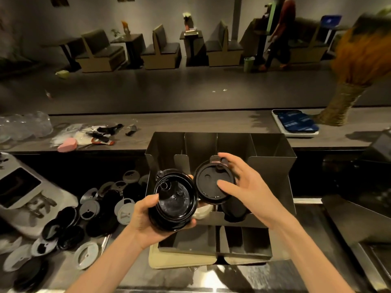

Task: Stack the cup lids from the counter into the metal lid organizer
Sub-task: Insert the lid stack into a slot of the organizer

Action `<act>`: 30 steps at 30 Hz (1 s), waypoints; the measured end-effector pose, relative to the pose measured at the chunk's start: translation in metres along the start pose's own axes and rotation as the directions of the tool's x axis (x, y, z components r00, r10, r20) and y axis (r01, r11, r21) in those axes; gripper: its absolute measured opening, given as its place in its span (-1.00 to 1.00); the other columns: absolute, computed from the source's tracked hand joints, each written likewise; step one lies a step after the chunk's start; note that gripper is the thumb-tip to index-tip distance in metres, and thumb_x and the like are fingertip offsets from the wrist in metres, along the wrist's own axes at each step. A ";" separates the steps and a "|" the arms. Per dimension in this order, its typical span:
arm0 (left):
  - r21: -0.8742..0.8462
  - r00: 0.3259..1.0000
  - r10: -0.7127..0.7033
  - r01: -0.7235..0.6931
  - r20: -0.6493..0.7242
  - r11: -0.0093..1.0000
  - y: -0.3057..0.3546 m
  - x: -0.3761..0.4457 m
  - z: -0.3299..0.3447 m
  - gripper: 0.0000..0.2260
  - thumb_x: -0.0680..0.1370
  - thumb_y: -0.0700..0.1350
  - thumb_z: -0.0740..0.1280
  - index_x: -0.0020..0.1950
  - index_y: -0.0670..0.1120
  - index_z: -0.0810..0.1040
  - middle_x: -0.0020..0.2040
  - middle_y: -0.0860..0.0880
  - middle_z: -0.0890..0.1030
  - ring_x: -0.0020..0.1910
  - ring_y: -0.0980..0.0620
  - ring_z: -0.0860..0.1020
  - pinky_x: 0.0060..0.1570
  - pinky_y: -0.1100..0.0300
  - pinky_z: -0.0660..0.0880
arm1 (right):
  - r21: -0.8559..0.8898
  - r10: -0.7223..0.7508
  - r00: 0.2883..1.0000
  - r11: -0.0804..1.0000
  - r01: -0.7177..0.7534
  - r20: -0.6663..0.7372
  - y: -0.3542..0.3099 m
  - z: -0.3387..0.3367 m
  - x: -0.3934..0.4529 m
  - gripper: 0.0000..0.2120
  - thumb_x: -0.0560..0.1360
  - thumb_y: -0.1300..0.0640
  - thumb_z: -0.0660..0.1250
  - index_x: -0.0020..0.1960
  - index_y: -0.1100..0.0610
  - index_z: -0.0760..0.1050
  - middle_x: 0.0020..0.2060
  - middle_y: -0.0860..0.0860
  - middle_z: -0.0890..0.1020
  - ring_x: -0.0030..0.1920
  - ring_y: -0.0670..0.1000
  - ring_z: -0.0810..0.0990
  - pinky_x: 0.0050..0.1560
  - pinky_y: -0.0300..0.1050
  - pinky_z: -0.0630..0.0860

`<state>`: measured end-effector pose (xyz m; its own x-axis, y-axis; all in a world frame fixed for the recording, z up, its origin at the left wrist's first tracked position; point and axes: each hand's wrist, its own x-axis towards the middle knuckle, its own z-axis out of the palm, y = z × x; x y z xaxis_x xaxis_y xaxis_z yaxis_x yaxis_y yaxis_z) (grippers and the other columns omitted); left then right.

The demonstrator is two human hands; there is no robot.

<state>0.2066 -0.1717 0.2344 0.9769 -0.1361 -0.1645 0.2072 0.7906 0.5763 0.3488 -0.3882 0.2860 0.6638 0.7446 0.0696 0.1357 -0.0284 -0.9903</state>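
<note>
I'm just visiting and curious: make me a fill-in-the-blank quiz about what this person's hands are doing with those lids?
1. The left hand grips a stack of ____ lids.
2. The right hand holds a single lid above the metal ____.
3. The loose lids on the counter lie to the organizer's ____.
4. The loose lids come in black and ____.

Missing words: black; organizer; left; grey

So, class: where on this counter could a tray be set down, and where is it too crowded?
Free: the steel counter right of the metal lid organizer, and the front strip between the forearms. Crowded: left of the organizer, where loose lids lie piled.
</note>
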 end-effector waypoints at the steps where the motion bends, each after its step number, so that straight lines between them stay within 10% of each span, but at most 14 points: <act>1: -0.011 1.000 0.000 0.000 0.002 1.000 -0.001 0.001 -0.001 -0.50 0.58 -0.06 0.35 0.50 -0.16 0.40 0.45 -0.22 0.46 0.43 -0.19 0.42 0.42 -0.18 0.29 | -0.057 0.007 0.998 0.998 -0.011 -0.065 0.001 -0.001 0.000 -0.41 0.54 0.18 0.50 0.48 -0.11 0.38 0.35 -0.12 0.54 0.27 -0.22 0.57 0.20 -0.26 0.58; 5: 0.013 0.999 0.039 -0.039 -0.016 0.999 -0.009 0.005 0.009 -0.40 0.30 -0.08 0.63 0.31 -0.13 0.62 0.27 -0.22 0.61 0.21 -0.19 0.59 0.17 -0.20 0.52 | -0.268 -0.072 0.971 0.963 0.008 -0.229 0.006 -0.003 -0.004 -0.44 0.41 -0.04 0.58 0.34 -0.13 0.45 0.27 -0.20 0.51 0.19 -0.22 0.59 0.13 -0.28 0.60; 9: -0.042 1.000 0.012 -0.011 0.010 0.999 -0.015 0.011 0.015 -0.43 0.36 -0.09 0.60 0.34 -0.14 0.59 0.29 -0.23 0.59 0.23 -0.20 0.59 0.21 -0.14 0.52 | -0.389 -0.025 0.999 0.921 0.009 -0.035 0.005 -0.014 -0.012 -0.20 0.27 -0.31 0.59 0.43 -0.14 0.40 0.32 -0.27 0.41 0.34 -0.20 0.45 0.29 -0.22 0.49; 12: 0.066 1.000 0.013 -0.015 0.028 0.998 -0.018 0.014 0.015 -0.46 0.53 -0.09 0.44 0.50 -0.13 0.44 0.42 -0.21 0.50 0.36 -0.17 0.49 0.35 -0.14 0.42 | -0.488 -0.014 1.000 0.873 0.013 0.002 0.008 -0.024 -0.014 -0.21 0.26 -0.26 0.63 0.40 -0.16 0.41 0.30 -0.27 0.43 0.31 -0.19 0.46 0.32 -0.16 0.51; 17: 0.067 1.000 -0.002 0.000 0.020 0.998 -0.024 0.019 0.018 -0.31 0.11 -0.06 0.72 0.22 -0.12 0.67 0.20 -0.21 0.62 0.14 -0.20 0.59 0.02 -0.14 0.58 | -0.473 0.024 0.999 0.881 -0.005 0.034 0.006 -0.039 -0.015 -0.24 0.16 -0.36 0.56 0.30 -0.24 0.42 0.24 -0.29 0.45 0.25 -0.19 0.51 0.19 -0.21 0.57; 25: 0.253 0.994 -0.051 0.075 -0.100 0.965 -0.022 0.017 0.025 0.00 -0.11 -0.04 0.75 0.30 -0.19 0.52 0.13 -0.24 0.65 0.07 -0.21 0.62 0.17 -0.16 0.49 | -0.435 0.037 0.999 0.900 -0.025 0.019 0.013 -0.044 -0.010 -0.40 0.26 -0.27 0.61 0.24 -0.25 0.49 0.22 -0.31 0.48 0.22 -0.28 0.50 -0.04 -0.42 0.46; 30: 0.241 0.989 -0.057 0.089 -0.136 0.966 -0.028 0.014 0.027 -0.12 -0.12 -0.04 0.75 0.19 -0.14 0.67 0.12 -0.23 0.66 0.06 -0.20 0.65 0.19 -0.16 0.50 | -0.522 0.033 0.996 0.853 0.013 0.078 0.011 -0.046 -0.010 -0.30 0.18 -0.39 0.58 0.25 -0.25 0.49 0.16 -0.31 0.50 0.20 -0.23 0.53 0.07 -0.21 0.59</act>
<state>0.2162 -0.2114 0.2375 0.9475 -0.0988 -0.3040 0.2993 0.6080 0.7353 0.3778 -0.4265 0.2795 0.6085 0.7931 0.0274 0.5081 -0.3628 -0.7812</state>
